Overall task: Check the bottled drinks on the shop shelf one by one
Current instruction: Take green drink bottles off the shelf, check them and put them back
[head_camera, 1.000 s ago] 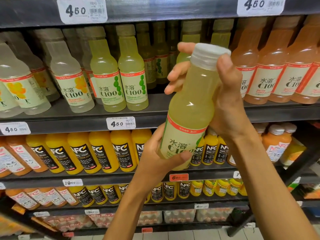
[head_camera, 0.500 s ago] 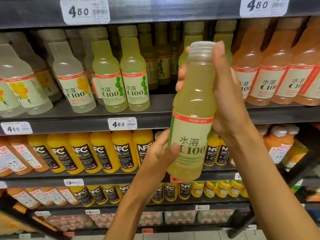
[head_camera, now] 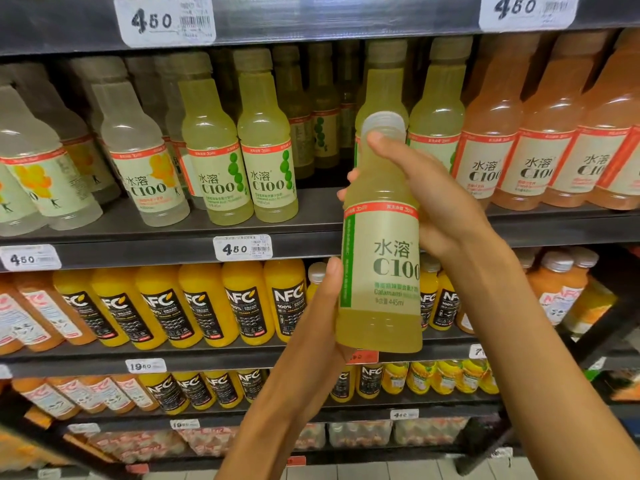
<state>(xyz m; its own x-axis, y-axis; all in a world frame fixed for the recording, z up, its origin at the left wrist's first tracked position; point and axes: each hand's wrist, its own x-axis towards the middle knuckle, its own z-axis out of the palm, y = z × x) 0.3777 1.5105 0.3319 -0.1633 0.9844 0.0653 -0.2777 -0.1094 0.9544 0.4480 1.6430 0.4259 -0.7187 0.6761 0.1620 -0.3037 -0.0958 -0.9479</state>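
The right hand [head_camera: 440, 209] gripped the upper part of a pale yellow-green bottle [head_camera: 379, 258], its thumb lying up along the neck to just under the white cap [head_camera: 383, 124] and its fingertips showing round the bottle's left side. The left hand [head_camera: 325, 323] held the lower part of the same bottle from the left, thumb pressed up against the edge of the label, the other fingers hidden behind the base. The bottle stood upright in the air in front of the shelves, near the camera, with its beige label facing out; it read "C100", "Calamansi" and "445ml" under a red band.

Behind it, the shelf [head_camera: 166, 237] carried rows of like bottles: two green-labelled ones [head_camera: 242, 161] stood to the left of the held bottle, cloudy whitish ones with orange pictures [head_camera: 138, 168] further left, and orange-pink ones [head_camera: 536, 140] to the right. Two more yellow-green bottles stood just behind the cap. A price tag [head_camera: 242, 248] reading 450 sat on the shelf edge just left of the held bottle.

On the shelf below, deep orange bottles with black NFC labels [head_camera: 207, 303] stood in a row, with paler orange ones at the far left and right. More NFC bottles filled a lower shelf, and below that lay wrapped packs, too blurred to tell.
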